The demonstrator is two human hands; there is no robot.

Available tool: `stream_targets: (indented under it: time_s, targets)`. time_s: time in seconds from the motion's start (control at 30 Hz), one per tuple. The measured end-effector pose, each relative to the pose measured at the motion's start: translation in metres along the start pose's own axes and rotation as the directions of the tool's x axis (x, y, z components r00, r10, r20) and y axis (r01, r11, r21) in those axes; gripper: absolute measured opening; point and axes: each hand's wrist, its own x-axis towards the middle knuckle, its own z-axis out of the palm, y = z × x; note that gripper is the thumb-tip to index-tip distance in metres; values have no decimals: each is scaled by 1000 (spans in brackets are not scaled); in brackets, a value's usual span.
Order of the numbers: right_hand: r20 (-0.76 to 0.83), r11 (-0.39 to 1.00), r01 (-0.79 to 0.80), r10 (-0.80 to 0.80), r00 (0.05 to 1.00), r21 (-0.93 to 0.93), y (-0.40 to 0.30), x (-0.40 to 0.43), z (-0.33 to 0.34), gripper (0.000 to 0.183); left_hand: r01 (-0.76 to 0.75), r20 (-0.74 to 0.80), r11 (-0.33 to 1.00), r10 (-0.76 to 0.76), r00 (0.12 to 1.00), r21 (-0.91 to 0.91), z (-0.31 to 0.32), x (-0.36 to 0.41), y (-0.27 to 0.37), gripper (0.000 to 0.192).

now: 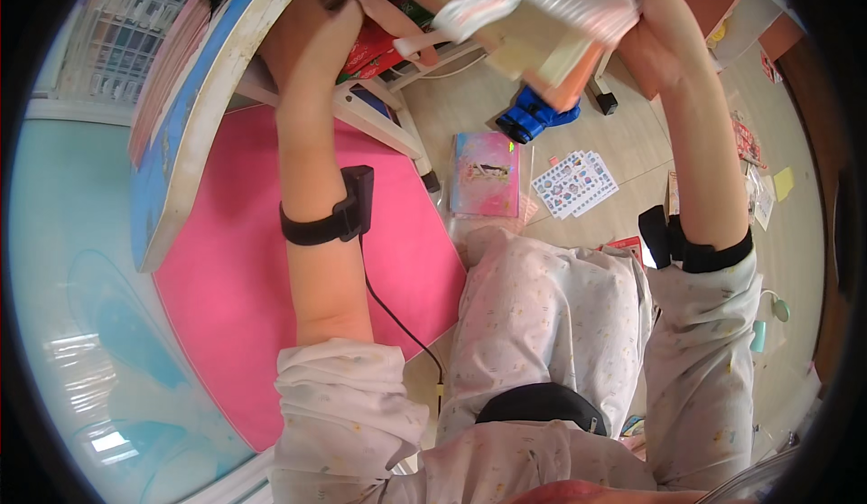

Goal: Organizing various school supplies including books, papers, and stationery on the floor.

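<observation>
My right hand [653, 43] grips the right edge of a motion-blurred bundle of notebooks and papers [565, 9] at the top of the view. Yellow and orange sheets [572, 80] stick out below that bundle, and a whitish strip [477, 9] lies along its left side. Under the edge of the blue-and-white tabletop [183, 138], my left hand [308, 43] reaches up beside a pale pink strap [386, 13] and a red patterned bag [372, 50]. Its fingers are shaded and partly cut off, so its hold does not show.
A pink mat [393, 246] spreads beneath the white table frame [379, 121]. On the floor lie a colourful folder [485, 175], sticker sheets [576, 184] and a blue object [538, 114]. Clear drawers [129, 43] stand upper left. A cable [399, 324] hangs from my left forearm's strap.
</observation>
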Motion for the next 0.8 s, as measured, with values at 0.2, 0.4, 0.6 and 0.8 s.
stream_targets:
  time_s: [0.2, 0.4, 0.6, 0.8]
  targets:
    - [174, 1000, -1, 1, 985, -1, -12, -15, -4, 41, 162, 129, 983, -150, 980, -88, 6, 5, -3, 48]
    - [146, 985, -60, 36, 989, 164, -7, -2, -28, 36, 376, 383, -127, -531, 756, -918, -33, -6, 57, 36]
    - [147, 993, 86, -98, 984, 86, -8, -19, -6, 38, 358, 662, -725, -179, 728, -589, -58, 13, 74, 28]
    - [246, 993, -111, 96, 965, 48, -30, -23, -8, 36, 584, 733, -445, -378, 565, -679, -47, 27, 79, 16]
